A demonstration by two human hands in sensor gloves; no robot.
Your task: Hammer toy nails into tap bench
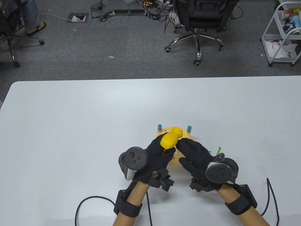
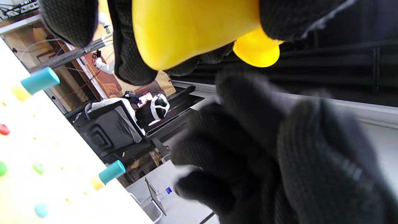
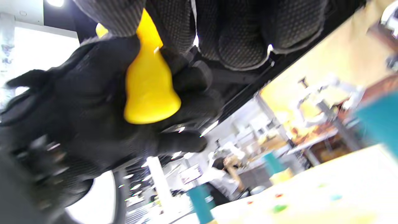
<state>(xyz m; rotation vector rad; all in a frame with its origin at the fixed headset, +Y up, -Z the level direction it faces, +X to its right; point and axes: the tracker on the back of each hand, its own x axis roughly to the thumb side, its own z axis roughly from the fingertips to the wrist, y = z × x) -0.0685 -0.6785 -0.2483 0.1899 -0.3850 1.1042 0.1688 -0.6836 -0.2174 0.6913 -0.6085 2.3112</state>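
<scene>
Hands hold yellow hammer over tap bench.

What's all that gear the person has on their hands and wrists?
Both hands wear black knitted gloves: left hand, right hand. Strapped to the back of each is a round dark grey tracker with small buttons, the left tracker and the right tracker. Behind them sit black blocky mounts and wide black wrist straps. Thin black cables trail onto the white table.

Yellow toy hammer raised above yellow tap bench; blue pegs upright at far corners; green nail beside bench
</scene>
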